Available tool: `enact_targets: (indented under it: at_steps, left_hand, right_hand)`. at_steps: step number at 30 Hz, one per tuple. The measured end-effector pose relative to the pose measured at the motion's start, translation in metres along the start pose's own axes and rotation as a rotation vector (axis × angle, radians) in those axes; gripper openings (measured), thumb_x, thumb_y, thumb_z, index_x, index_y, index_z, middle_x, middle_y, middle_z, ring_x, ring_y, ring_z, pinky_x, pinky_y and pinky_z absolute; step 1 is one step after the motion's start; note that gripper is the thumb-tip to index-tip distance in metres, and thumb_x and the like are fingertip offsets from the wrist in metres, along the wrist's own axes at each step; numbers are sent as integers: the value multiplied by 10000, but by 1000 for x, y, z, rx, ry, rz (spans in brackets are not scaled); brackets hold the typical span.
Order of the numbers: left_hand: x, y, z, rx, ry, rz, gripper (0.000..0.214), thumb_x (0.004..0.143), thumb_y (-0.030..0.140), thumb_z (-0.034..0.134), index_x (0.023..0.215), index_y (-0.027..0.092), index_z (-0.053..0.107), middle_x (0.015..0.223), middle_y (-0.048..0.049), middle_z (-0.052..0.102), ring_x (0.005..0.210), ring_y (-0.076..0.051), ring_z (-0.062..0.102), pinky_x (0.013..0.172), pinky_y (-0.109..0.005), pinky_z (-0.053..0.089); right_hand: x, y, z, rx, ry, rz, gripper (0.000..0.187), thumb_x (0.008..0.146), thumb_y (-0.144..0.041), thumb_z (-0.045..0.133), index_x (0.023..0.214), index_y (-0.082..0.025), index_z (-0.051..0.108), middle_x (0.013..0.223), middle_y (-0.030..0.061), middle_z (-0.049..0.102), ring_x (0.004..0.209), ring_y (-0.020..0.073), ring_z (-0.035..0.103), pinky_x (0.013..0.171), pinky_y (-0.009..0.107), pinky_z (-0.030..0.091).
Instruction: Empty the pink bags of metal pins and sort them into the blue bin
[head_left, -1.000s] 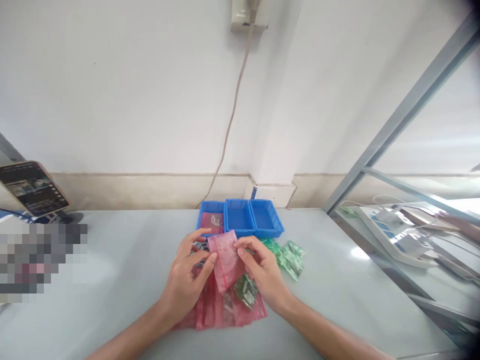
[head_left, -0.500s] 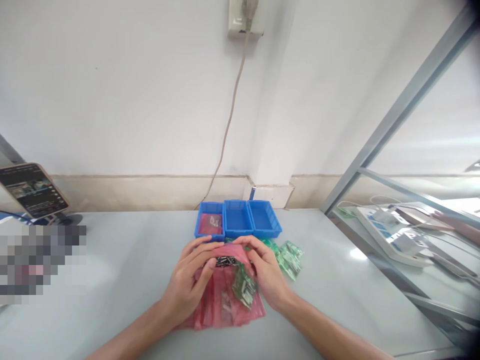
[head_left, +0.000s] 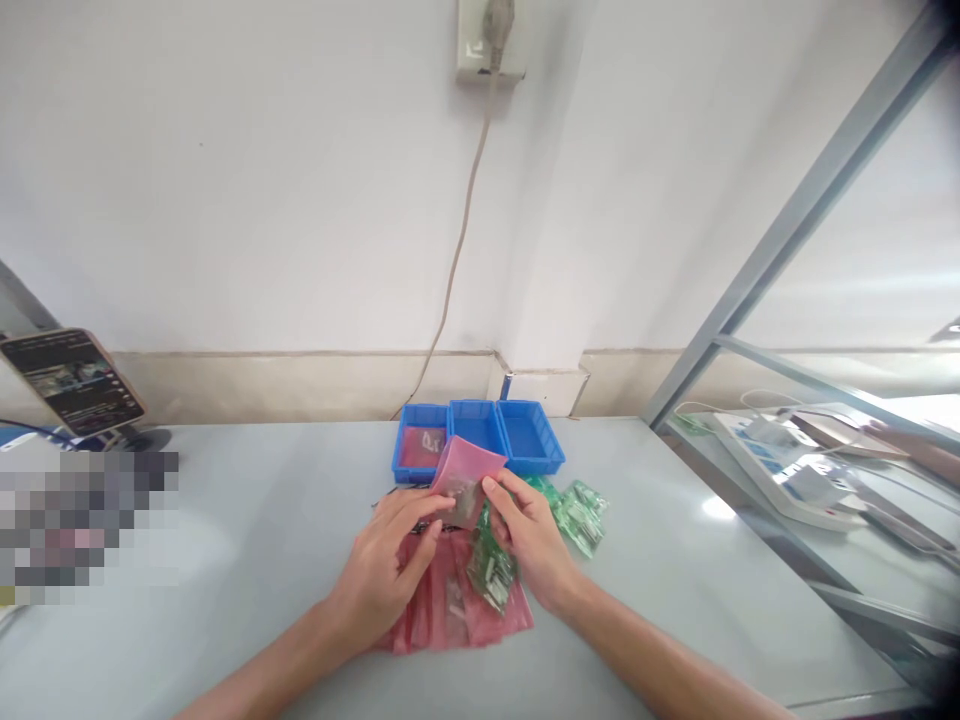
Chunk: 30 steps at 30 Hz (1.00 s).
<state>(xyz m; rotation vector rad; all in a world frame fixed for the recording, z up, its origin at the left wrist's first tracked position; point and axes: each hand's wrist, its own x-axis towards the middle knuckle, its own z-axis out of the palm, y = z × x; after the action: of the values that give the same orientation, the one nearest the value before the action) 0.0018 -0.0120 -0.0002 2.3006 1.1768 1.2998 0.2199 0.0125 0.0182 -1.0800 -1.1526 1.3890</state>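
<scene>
Holding a pink bag (head_left: 471, 462) at the centre of the frame, in front of a row of three blue trays (head_left: 535, 467): the grip of the right hand (head_left: 538, 548) is clamped on the bag's right edge, between thumb and fingers. The left hand (head_left: 382, 560) meets the lower left edge with its fingertips; whether that grip is closed cannot be told. Below, at lower centre, overlapping pink bags (head_left: 455, 622) lie on the pale surface (head_left: 247, 570), a green packet (head_left: 491, 575) resting upon them. Further green packets (head_left: 580, 520) lie right of centre. A phone (head_left: 75, 383) stands tilted at the left edge.
</scene>
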Motion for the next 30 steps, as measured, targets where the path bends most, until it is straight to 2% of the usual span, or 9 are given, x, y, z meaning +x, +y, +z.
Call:
enact_targets:
  at_steps: [4,7,12,16,18,20,23,26,30]
  left_hand:
    - [-1,-2,1,-29,-41,28,478,1014,74,468,1413,276,637,1314,-73,730,1258,-245,664,1082,-435,563]
    - [-1,-4,2,-12,-19,47,598,950,-8,414,1438,272,616,1346,-84,697,1287,-252,634,1114,-462,541]
    - [-2,-9,1,48,9,0,507,1016,72,509,1467,288,592,1335,-92,660,1237,-265,623,1084,-445,546]
    - [-2,-8,-3,38,15,-11,410,1032,87,526,1375,284,635,1237,-90,642,1162,-261,611,1026,-425,552]
    - [-2,-6,-5,74,64,-5,340,1050,122,554,1323,289,669,1238,-91,610,1155,-259,598,998,-409,551]
    - [0,-4,-7,116,127,11,266,1070,171,588,1276,297,700,1308,-96,581,1201,-264,581,994,-402,538]
    - [3,-3,-8,70,160,12,151,1099,223,589,1176,279,706,1293,-75,639,1208,-249,606,1011,-387,525]
    - [4,-2,-7,-61,114,-129,119,1115,314,576,1124,258,681,1089,-38,711,1040,-221,671,910,-344,565]
    - [5,1,-8,-223,83,-407,286,1086,480,602,1242,243,635,1047,-39,723,960,-226,691,720,-290,575]
  right_hand:
    - [0,1,0,-6,0,-1,455,932,-661,750,881,-224,635,552,-106,365,485,92,261,456,237,181]
    - [0,0,2,8,-11,14,467,906,-665,774,858,-224,629,563,-108,350,486,87,250,454,231,193]
    - [-2,-1,4,20,-63,64,471,890,-659,796,847,-215,644,573,-109,318,495,84,229,453,228,201]
    - [-2,1,4,10,-107,79,458,904,-633,800,847,-200,662,590,-104,335,490,72,231,434,221,192]
    - [-2,1,4,-2,-141,84,423,923,-602,795,925,-186,720,578,-107,341,483,69,220,425,223,184]
    - [-3,-1,3,-2,-157,97,416,921,-566,810,1090,-189,761,584,-110,364,473,65,206,414,223,174]
    - [-4,-5,3,20,-167,97,500,917,-521,827,1333,-266,717,757,-69,523,476,53,250,396,216,178]
    - [-3,-5,1,-29,-202,50,486,952,-510,787,1393,-333,681,990,-24,589,482,40,319,385,213,217]
    - [-2,1,-1,-220,-201,-94,373,1031,-500,670,1342,-296,705,980,2,598,517,74,409,425,230,331]
